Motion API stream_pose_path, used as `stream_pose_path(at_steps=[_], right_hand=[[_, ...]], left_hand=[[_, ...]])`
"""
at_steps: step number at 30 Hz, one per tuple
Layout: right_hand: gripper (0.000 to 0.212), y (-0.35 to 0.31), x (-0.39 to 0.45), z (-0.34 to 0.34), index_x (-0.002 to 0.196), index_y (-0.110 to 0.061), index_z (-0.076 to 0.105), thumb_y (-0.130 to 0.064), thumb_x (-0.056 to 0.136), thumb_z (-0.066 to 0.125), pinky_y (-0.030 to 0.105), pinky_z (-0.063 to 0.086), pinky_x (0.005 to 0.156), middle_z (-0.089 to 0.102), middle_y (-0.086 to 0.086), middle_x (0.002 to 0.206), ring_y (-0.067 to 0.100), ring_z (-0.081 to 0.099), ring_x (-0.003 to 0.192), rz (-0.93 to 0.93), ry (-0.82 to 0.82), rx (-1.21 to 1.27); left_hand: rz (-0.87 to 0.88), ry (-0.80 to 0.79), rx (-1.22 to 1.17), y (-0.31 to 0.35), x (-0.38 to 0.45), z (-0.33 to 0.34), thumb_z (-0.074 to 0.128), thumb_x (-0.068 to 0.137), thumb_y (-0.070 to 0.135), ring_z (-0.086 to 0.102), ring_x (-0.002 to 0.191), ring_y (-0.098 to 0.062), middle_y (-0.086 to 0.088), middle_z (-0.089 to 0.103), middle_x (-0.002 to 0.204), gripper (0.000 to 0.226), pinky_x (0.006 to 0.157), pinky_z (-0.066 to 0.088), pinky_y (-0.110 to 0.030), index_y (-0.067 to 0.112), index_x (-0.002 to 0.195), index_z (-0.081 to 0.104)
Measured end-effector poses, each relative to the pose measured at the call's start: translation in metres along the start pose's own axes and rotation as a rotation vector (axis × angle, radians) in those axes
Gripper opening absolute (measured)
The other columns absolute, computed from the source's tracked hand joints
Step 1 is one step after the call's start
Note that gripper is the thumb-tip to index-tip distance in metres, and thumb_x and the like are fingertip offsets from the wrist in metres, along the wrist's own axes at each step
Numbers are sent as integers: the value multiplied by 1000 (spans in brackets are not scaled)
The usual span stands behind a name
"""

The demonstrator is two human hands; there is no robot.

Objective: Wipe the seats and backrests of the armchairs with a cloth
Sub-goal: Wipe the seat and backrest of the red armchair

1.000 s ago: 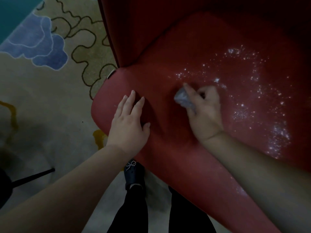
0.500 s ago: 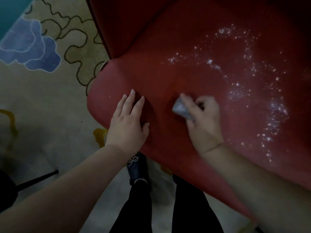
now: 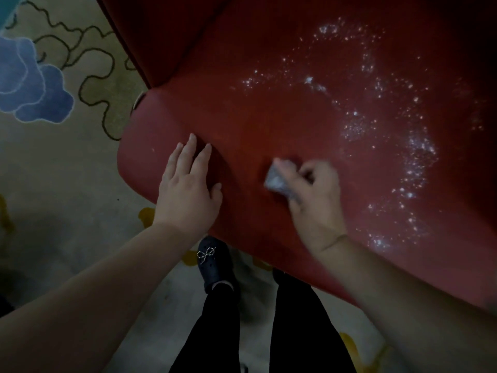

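Observation:
A red armchair seat (image 3: 269,117) fills the upper right of the head view, its backrest (image 3: 161,30) rising dark at the top. White specks (image 3: 403,146) lie scattered in a curved band across the seat's right half. My left hand (image 3: 188,189) rests flat on the seat's front left corner, fingers straight. My right hand (image 3: 314,200) grips a small grey cloth (image 3: 277,181) and presses it onto the seat near the front edge, left of the specks; the hand is blurred.
A beige carpet (image 3: 67,184) with a blue cloud shape (image 3: 32,84) and dark wavy lines lies left of the chair. My legs in black trousers and a dark shoe (image 3: 212,262) stand against the seat's front edge.
My right hand with the cloth has slid a little toward the seat's front edge. The left hand has stayed in place. The view has shifted, showing more of the speckled area.

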State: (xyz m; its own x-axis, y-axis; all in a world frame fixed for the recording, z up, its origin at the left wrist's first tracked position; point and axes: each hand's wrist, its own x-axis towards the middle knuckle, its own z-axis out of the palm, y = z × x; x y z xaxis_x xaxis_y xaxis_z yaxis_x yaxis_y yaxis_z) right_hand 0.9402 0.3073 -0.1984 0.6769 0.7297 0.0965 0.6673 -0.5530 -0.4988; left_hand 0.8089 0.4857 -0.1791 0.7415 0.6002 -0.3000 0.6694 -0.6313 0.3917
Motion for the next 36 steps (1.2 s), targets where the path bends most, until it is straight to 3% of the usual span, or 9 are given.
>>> stream_pose_path(at_steps=[4,8,13,17,21,26,32,34,36], right_hand=[[58,7,-11,-8,130,-31,59,0,83,67,47,46,75,49,8,101,25,44,90,-140,-86,29],[50,14,54,-5,129,-26,61,1,86,62,50,47,77,51,18,101,35,50,89,-86,2,-40],[48,7,103,0,132,-24,59,-5,88,61,47,46,85,50,19,108,34,48,97,54,72,-69],[52,-21,68,13,128,-26,62,-6,81,69,44,46,73,54,15,99,33,52,85,-219,-63,-30],[41,-11,101,13,126,-23,64,-12,87,61,43,47,70,55,17,99,35,52,85,-287,-67,-71],[43,5,133,8,128,-20,62,-11,85,65,46,49,78,52,20,102,35,51,90,3,62,-37],[42,-38,136,30,127,-31,61,-22,86,63,42,46,78,54,11,101,30,52,91,-390,-234,27],[38,-34,163,31,126,-32,62,-31,90,50,38,42,80,53,11,106,26,48,95,-332,-234,29],[34,-16,183,27,123,-30,63,-28,91,49,43,46,85,53,12,110,29,49,99,-185,-146,-5]], left_hand=[[-3,11,-9,0,3,-2,56,90,28,6,147,-24,-4,12,160,66,118,11,-40,21,149,27],[-19,10,-24,0,7,-4,54,92,30,3,147,-21,-2,9,161,65,118,10,-38,24,150,24],[-50,33,-64,1,12,-6,54,92,28,3,147,-22,-2,9,161,64,118,9,-38,24,150,25],[-107,52,-74,1,17,-11,54,92,27,4,147,-24,-5,10,161,65,118,6,-36,20,150,26],[-135,64,-80,1,23,-13,55,92,27,5,147,-25,-5,11,160,64,119,7,-37,20,150,27],[-177,77,-100,1,29,-13,54,93,28,3,147,-23,-3,8,161,64,120,5,-37,23,150,25],[-259,108,-104,4,38,-15,52,89,20,5,147,-23,-3,10,161,65,120,9,-44,22,149,28],[-255,102,-98,2,40,-17,52,89,20,4,148,-23,-2,9,161,65,120,7,-42,24,149,27],[-242,85,-90,2,43,-19,53,90,23,1,148,-21,0,7,161,66,120,6,-41,26,150,25]])
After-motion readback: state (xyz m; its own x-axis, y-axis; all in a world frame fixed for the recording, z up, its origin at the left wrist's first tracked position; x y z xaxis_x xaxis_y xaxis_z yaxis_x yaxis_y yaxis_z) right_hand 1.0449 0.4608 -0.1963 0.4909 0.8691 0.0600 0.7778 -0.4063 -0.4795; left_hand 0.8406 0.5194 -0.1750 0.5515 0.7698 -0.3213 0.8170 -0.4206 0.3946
